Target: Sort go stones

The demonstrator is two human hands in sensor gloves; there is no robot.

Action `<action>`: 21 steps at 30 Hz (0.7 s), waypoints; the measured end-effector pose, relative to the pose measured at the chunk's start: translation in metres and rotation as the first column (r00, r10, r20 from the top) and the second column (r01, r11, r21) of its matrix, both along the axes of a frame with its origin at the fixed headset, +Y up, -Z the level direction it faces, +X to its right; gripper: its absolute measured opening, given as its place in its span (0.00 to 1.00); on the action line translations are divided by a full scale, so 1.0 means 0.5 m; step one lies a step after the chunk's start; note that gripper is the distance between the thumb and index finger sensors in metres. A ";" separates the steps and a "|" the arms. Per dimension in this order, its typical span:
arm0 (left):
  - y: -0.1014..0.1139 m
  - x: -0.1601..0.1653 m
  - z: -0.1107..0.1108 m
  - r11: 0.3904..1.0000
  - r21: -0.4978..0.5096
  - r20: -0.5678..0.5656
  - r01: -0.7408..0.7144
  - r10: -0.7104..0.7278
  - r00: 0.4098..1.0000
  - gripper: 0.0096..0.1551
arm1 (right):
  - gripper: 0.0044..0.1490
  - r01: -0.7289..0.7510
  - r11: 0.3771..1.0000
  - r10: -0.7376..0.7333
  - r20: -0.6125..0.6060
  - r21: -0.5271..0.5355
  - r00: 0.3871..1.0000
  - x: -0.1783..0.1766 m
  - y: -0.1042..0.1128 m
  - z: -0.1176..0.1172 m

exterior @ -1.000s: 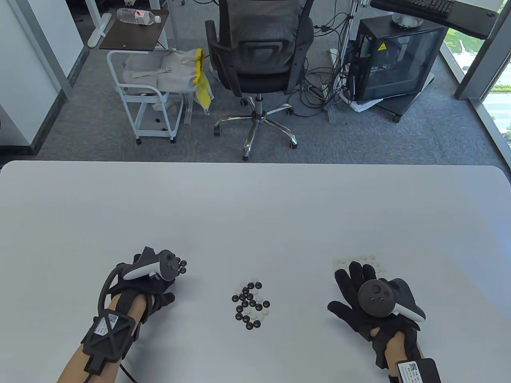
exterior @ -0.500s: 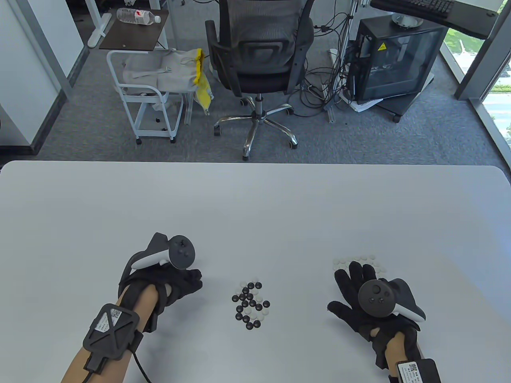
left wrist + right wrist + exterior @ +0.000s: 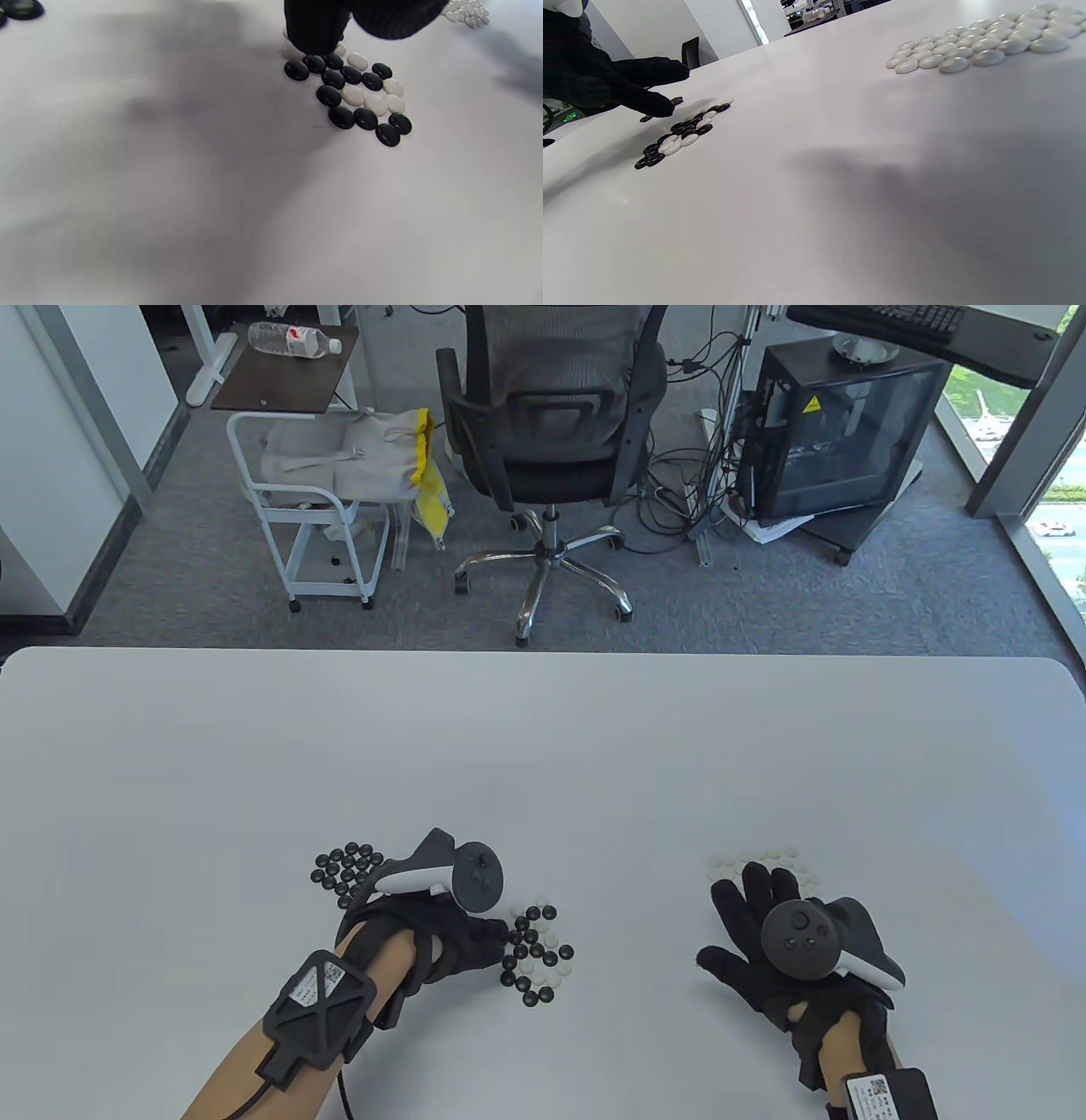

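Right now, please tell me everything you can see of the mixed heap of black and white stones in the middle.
The mixed heap of black and white stones lies flat on the white table, glossy lens-shaped pieces packed one layer deep, black outnumbering white. The left hand reaches its left edge, fingertips down among the nearest stones.

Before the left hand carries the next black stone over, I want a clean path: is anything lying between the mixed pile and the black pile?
Nothing visible does. Bare table separates the mixed pile from the black pile; only the left hand itself is there, fingertips at the mixed pile's edge.
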State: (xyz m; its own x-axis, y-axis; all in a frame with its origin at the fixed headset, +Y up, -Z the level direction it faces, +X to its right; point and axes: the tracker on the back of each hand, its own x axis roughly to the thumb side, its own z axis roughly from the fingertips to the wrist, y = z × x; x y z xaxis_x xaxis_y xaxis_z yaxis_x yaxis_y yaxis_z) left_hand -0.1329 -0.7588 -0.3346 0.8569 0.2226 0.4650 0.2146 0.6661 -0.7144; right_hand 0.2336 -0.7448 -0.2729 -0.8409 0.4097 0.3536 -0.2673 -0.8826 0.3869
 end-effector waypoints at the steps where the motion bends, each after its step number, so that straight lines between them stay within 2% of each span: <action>1: -0.004 0.003 0.000 1.000 -0.003 0.005 0.004 -0.004 1.000 0.38 | 0.55 0.000 1.000 0.000 0.000 0.000 1.000 0.000 0.000 0.000; 9: -0.016 -0.001 -0.004 0.999 0.001 -0.012 0.047 -0.047 0.999 0.38 | 0.55 -0.001 1.000 0.001 0.001 0.000 1.000 0.000 0.001 0.000; 12: -0.011 -0.037 -0.016 0.996 0.019 -0.061 0.083 -0.082 0.995 0.38 | 0.55 0.000 1.000 0.000 0.002 0.001 1.000 0.001 0.001 0.000; 16: -0.010 -0.123 -0.058 0.989 0.020 -0.222 0.147 -0.138 0.965 0.37 | 0.55 -0.003 1.000 0.003 0.002 -0.003 1.000 0.001 0.000 0.000; 21: -0.007 -0.193 -0.073 0.989 -0.005 -0.323 0.151 -0.144 0.935 0.37 | 0.55 -0.001 1.000 0.001 0.000 -0.002 1.000 0.001 0.001 0.000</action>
State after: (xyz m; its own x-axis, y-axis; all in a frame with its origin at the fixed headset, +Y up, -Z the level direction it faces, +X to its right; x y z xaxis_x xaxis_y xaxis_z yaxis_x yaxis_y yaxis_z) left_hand -0.2294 -0.7621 -0.3709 0.9838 0.0760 0.1621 0.0725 0.6587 -0.7489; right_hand 0.2342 -0.7445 -0.2731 -0.8414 0.4097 0.3524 -0.2666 -0.8819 0.3887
